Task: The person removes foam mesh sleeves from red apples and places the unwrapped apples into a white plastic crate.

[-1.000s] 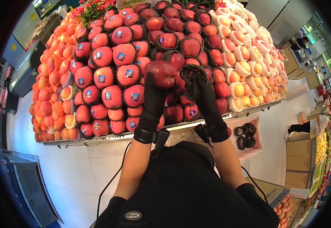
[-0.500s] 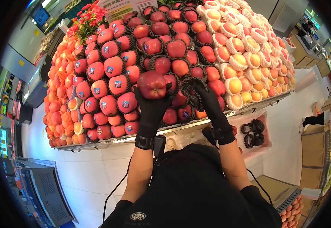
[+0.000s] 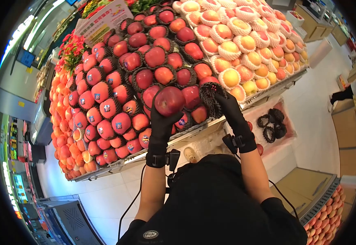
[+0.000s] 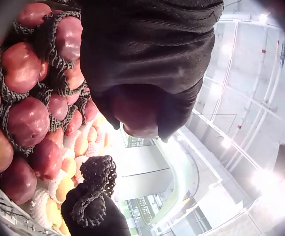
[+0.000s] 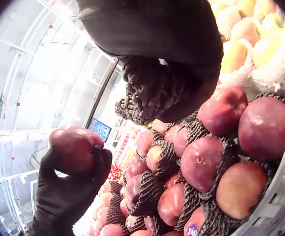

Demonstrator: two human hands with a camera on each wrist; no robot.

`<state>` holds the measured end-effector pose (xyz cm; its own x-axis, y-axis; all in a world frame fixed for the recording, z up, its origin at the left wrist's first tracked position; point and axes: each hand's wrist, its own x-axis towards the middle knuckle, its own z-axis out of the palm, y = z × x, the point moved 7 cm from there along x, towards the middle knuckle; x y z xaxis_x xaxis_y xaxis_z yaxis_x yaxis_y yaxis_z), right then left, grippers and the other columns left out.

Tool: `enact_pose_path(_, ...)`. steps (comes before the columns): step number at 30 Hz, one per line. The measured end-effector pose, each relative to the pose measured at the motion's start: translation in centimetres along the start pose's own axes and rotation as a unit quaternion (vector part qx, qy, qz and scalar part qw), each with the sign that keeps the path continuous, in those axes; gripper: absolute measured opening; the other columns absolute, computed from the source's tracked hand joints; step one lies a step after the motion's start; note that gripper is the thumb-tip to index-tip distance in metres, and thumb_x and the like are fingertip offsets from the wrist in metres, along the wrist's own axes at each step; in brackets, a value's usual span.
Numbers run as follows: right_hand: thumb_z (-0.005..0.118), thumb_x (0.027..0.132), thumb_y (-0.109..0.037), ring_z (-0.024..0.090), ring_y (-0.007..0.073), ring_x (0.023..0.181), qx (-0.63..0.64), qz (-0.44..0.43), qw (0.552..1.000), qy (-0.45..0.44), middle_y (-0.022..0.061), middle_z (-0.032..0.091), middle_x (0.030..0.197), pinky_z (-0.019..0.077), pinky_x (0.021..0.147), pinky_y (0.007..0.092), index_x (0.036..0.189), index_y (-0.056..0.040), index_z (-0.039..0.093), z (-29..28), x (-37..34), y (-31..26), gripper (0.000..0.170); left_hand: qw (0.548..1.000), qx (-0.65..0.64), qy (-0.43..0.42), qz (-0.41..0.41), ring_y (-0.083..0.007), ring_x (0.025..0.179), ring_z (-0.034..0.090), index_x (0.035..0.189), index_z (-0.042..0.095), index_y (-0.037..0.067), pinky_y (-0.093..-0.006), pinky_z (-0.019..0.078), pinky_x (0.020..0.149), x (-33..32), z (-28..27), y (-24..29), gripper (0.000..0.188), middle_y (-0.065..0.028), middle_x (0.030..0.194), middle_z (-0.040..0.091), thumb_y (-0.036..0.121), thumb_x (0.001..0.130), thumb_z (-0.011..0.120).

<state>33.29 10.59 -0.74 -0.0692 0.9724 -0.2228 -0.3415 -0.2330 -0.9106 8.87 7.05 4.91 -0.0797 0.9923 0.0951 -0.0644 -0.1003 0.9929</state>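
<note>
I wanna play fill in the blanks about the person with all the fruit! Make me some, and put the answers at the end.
1. The person's left hand holds a big red ____.
2. The right hand holds a net whose colour is ____.
3. The yellow-pink fruit on the display sits in wraps coloured ____.
4. Other nets lie lower down, on the person's ____ side.

Missing words: apple; black; white; right.

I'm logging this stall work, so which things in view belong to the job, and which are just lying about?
Job:
- round dark-red apple, left hand
- black foam-net sleeve, right hand

Just about:
- leafy red flowers
- white printed sign
</note>
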Motion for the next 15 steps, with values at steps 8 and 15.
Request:
enact_pose_path(8,0.060,0.090,-0.021,0.062,0.0097,0.087,0.022,-0.022,0.998,0.053,0.0038,0.067,0.100,0.0482,0.079,0.0243,0.114,0.0031,0.062,-8.1,-2.1,-0.5,0.034,0.996,0.075,-0.031,0.033,-0.0232,0.119,0.047,0.136,0.037,0.005,-0.0371,0.0398,0.102,-1.4,5.8,-0.3,0.089,-0.0109,0.129,0.048,0.006,0.060,0.083)
enact_pose_path(15,0.052,0.095,-0.040,0.059,0.0091,0.070,0.053,-0.059,0.985,0.156,0.0010,0.065,0.083,0.0483,0.063,0.0273,0.097,-0.0003,0.067,-18.7,-4.9,1.2,0.043,0.992,0.076,-0.090,-0.048,-0.0232,0.119,0.046,0.135,0.038,0.006,-0.0351,0.0374,0.102,-2.7,10.3,-3.3,0.085,-0.0091,0.127,0.047,0.002,0.060,0.078)
